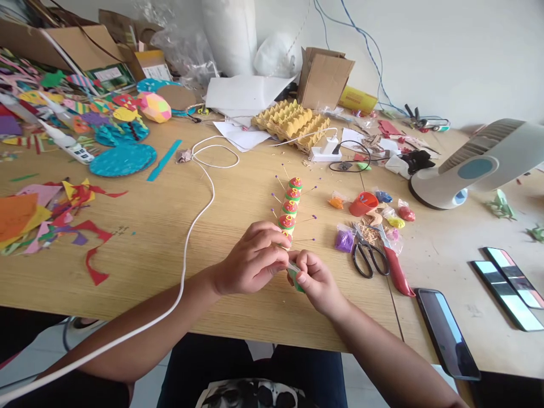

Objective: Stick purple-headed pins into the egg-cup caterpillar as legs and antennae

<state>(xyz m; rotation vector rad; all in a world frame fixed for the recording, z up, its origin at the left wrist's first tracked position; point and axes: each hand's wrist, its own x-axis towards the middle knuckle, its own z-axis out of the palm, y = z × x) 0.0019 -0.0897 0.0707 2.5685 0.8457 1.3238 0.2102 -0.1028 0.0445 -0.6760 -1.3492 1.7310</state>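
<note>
My right hand point(317, 280) grips a small clear bag of green clay point(296, 277) between thumb and fingers. Closed in a pinch, my left hand point(257, 258) meets the bag's upper end; its fingertips partly cover what is there. Just beyond my fingers stands a row of red, green and yellow segments forming a caterpillar figure point(290, 207). Purple-headed pins point(314, 217) stick out along both its sides. The near end of the figure is partly hidden behind my left hand.
To the right lie a bag of purple clay point(344, 240), black-handled scissors point(369, 258), a red-handled knife point(397, 266), a red cup point(364, 204) and a phone point(446, 331). A white cable point(185, 255) crosses my left arm. Paper scraps point(55, 218) cover the left side.
</note>
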